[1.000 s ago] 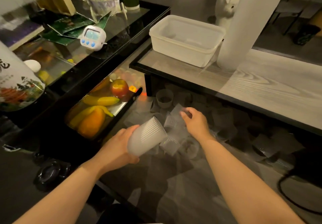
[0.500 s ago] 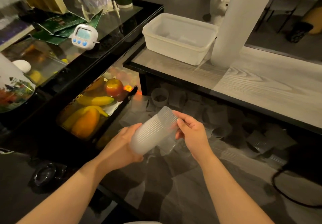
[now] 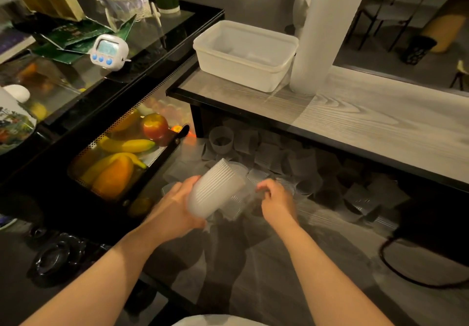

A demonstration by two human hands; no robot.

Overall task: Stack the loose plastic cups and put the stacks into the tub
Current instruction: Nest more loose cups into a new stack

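Below the empty white tub [image 3: 243,54], left hand [image 3: 175,211] grips one growing cup stack [image 3: 215,191], right hand [image 3: 276,198] loosely curled, holding nothing I can make out, above many loose cups [image 3: 304,170].

Ribbed translucent plastic cup stack [image 3: 218,188] — matt white plastic tub [image 3: 245,55] on pale wood-grain tabletop [image 3: 368,120] — glossy glass shelf [image 3: 121,54].

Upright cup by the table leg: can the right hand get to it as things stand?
Probably yes. The right hand holds nothing, and the upright cup stands open-topped beyond it; only loose cups lie between.
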